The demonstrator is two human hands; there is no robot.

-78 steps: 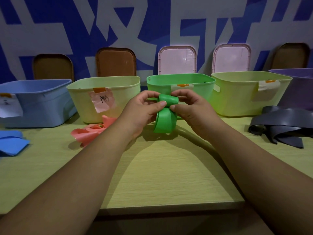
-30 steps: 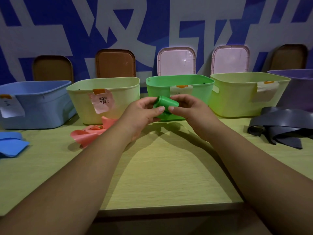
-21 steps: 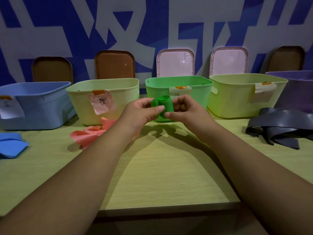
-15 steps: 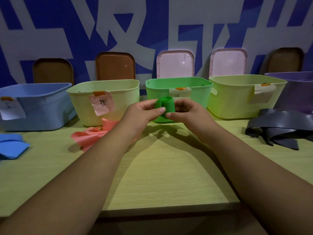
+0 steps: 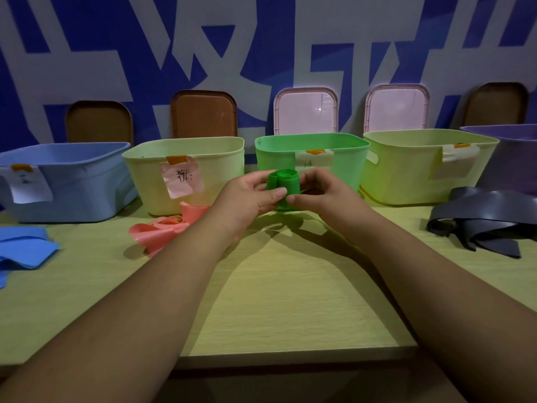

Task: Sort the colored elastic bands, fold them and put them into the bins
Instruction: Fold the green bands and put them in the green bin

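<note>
green band (image 5: 283, 186) rolled up tighter | axis upright | left hand (image 5: 247, 196), right hand (image 5: 322, 197) fingers pinch it

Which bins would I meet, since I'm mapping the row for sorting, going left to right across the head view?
blue bin → pale yellow bin → green bin → yellow-green bin → purple bin
</note>
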